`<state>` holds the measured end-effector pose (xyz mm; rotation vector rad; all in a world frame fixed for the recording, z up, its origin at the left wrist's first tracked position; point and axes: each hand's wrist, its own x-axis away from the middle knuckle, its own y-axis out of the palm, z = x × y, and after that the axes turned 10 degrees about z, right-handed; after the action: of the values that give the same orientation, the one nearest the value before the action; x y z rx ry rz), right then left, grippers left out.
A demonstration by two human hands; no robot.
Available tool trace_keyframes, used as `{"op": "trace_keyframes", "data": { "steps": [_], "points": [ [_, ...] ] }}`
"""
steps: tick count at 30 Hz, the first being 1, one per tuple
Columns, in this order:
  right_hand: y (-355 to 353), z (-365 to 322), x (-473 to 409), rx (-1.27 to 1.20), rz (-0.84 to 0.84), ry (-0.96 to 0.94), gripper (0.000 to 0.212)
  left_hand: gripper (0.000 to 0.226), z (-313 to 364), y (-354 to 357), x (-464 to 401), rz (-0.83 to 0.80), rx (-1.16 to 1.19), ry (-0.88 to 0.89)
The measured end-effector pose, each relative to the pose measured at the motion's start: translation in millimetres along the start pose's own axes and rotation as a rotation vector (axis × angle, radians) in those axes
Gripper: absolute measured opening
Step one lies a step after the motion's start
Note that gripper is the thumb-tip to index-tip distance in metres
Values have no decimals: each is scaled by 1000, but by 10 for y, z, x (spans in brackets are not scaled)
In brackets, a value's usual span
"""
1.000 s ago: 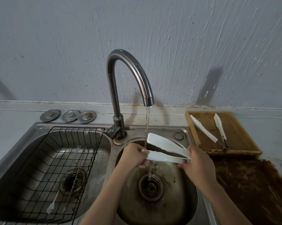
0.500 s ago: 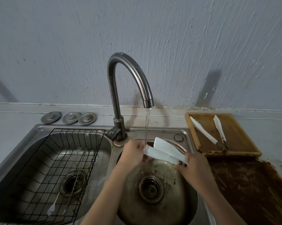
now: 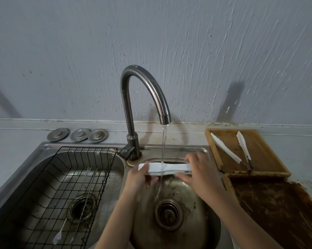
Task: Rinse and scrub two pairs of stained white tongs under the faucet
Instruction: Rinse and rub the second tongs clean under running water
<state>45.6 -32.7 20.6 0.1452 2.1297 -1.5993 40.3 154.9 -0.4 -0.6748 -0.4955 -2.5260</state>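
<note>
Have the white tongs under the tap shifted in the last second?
Yes. The tongs, held by both hands, swung level and closed under the faucet; earlier they angled open toward the wooden tray.

The right hand (image 3: pixel 199 174) covers one end of the white plastic tongs (image 3: pixel 165 169); the dark stained wooden tray (image 3: pixel 284 211) is cut off by the right edge.

A single head-worn wide-angle view looks forward and down from above, close over a double sink (image 3: pixel 43 150). The faucet (image 3: pixel 144 97) stands at frame centre, the wall (image 3: pixel 205 51) fills the upper half, and both forearms enter from the bottom edge.
</note>
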Motion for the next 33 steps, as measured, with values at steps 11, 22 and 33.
{"op": "trace_keyframes", "data": {
  "steps": [11,22,33],
  "points": [
    [-222,-449,-279,-617,173,15,17,35,-350,108,75,-27,346,-614],
    [-224,-792,-524,-943,46,114,37,29,-343,221,209,-21,651,-769],
    [-176,-580,-409,-449,90,-247,23,40,-223,85,104,59,746,-594]
  ]
}}
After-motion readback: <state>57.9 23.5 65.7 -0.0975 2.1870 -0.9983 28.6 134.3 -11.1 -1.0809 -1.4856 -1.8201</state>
